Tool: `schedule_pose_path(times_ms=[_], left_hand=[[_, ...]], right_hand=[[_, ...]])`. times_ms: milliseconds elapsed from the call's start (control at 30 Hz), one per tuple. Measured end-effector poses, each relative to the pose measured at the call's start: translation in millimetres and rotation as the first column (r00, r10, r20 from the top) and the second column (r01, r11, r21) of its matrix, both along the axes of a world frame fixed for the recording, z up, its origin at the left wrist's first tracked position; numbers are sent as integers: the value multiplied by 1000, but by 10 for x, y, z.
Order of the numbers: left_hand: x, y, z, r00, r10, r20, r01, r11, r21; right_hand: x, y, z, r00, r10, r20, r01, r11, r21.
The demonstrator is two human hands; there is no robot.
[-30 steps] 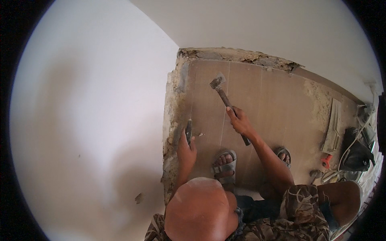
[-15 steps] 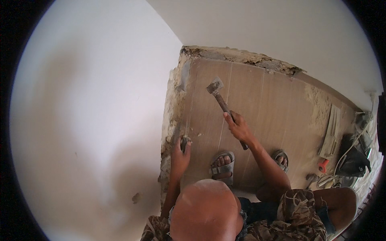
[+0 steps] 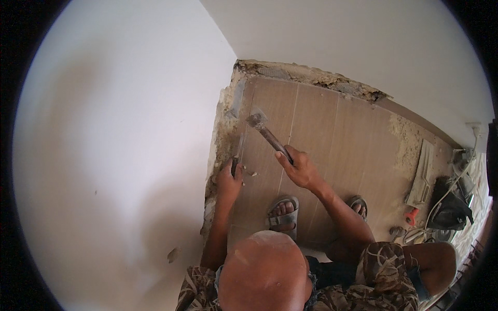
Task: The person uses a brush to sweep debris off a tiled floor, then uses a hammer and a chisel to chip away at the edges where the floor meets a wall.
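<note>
My right hand [image 3: 301, 168] is wrapped round the brown handle of a hammer [image 3: 272, 137], whose dusty, hatchet-like head is over the tiles near the left wall. Closed round a dark handle, my left hand [image 3: 230, 179] is low beside the broken wall base. That handle belongs to a chisel-like tool with a narrow pale blade [image 3: 240, 145], pointing away from me along the wall's foot. Its exact kind is hard to make out. The hammer head is apart from the blade, farther away and to its right. Small rubble chips [image 3: 253, 174] lie beside my left hand.
Rough, broken plaster [image 3: 332, 80] edges both white walls [image 3: 119, 129] at floor level. Wood-look tiles [image 3: 316, 124] cover the floor, with my sandalled feet [image 3: 284, 213] on them. At right lie a long flat trowel [image 3: 421, 173], a red-handled tool [image 3: 411, 216], a black bag [image 3: 450, 210] and a cable.
The hammer in my right hand has moved left and slightly toward me. My left hand has shifted a little farther forward, and the tool's narrow blade now shows clearly.
</note>
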State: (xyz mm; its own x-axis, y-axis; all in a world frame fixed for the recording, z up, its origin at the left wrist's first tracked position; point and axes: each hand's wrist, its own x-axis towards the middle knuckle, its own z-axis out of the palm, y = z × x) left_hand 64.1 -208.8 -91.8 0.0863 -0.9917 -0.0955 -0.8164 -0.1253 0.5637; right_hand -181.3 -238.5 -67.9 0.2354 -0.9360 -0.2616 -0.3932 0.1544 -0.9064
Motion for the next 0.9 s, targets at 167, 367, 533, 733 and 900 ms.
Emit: schedule_pose_path(times_ms=[167, 367, 533, 733, 900], left_hand=[[12, -21, 2, 999, -37, -27, 38, 999, 13], [28, 8, -41, 999, -17, 31, 15, 998, 57], [-7, -16, -76, 994, -18, 104, 5, 993, 120], [20, -34, -9, 1000, -10, 16, 6, 968, 253], [-12, -40, -63, 996, -44, 72, 41, 998, 46]], right_hand=[[99, -120, 242, 999, 23, 39, -22, 1000, -18], [226, -100, 218, 998, 62, -18, -63, 997, -35], [249, -40, -528, 984, 71, -162, -98, 982, -162], [210, -141, 213, 997, -50, 62, 53, 997, -48], [232, -126, -345, 979, 133, -157, -153, 981, -123]])
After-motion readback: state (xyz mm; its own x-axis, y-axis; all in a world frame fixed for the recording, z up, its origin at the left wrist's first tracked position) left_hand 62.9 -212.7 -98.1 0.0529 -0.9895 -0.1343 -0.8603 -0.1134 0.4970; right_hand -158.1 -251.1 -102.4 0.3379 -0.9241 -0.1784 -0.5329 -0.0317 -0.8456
